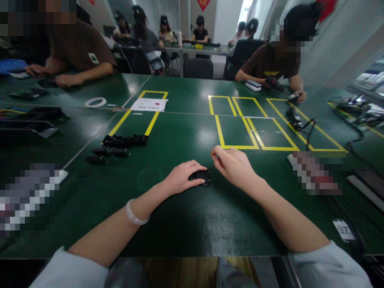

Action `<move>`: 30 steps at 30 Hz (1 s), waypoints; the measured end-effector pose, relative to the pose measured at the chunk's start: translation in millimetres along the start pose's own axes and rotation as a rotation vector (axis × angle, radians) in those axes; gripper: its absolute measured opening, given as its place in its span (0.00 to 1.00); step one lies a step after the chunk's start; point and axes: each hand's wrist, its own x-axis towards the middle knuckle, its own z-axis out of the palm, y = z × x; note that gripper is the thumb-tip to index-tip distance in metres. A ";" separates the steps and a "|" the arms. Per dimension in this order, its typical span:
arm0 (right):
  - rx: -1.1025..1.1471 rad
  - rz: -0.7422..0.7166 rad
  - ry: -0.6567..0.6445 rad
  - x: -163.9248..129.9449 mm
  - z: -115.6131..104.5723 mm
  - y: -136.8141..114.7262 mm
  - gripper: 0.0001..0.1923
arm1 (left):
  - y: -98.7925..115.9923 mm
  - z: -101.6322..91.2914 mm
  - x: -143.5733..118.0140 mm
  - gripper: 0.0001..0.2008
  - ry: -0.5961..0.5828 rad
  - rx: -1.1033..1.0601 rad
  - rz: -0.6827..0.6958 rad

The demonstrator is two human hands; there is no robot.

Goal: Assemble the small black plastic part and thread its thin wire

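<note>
On a dark green table (180,224), the left hand (181,178) lies curled over a small black device (202,176), gripping it against the tabletop, while the right hand (232,165), just beside it, pinches something thin at the device's upper right corner.

L hand (182,177) curled (R hand (232,165) pinched)

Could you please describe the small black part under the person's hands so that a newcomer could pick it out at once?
On the green table, look near the front edge, below the yellow taped rectangles. The small black part lies there, pressed down by the left hand, with the right hand pinching at its top corner. Unlike the black parts clustered farther left, it lies alone between two hands.
</note>
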 end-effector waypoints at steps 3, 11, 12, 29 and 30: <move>-0.031 0.026 -0.009 -0.2 -0.1 1.3 0.17 | 0.1 -0.1 0.1 0.18 -0.001 0.004 -0.003; 0.076 0.021 -0.038 1.0 -3.2 -1.0 0.13 | -0.6 0.4 -0.1 0.18 0.017 -0.012 0.002; 0.096 0.014 -0.035 0.9 -3.5 -1.1 0.13 | -0.5 0.3 0.0 0.18 0.017 -0.011 0.001; 0.104 0.029 -0.011 0.4 -2.6 0.6 0.13 | 0.6 -0.4 0.2 0.19 0.002 0.005 0.003; 0.084 0.035 -0.025 0.6 -2.6 1.0 0.14 | 0.6 -0.4 0.1 0.19 0.003 0.006 0.001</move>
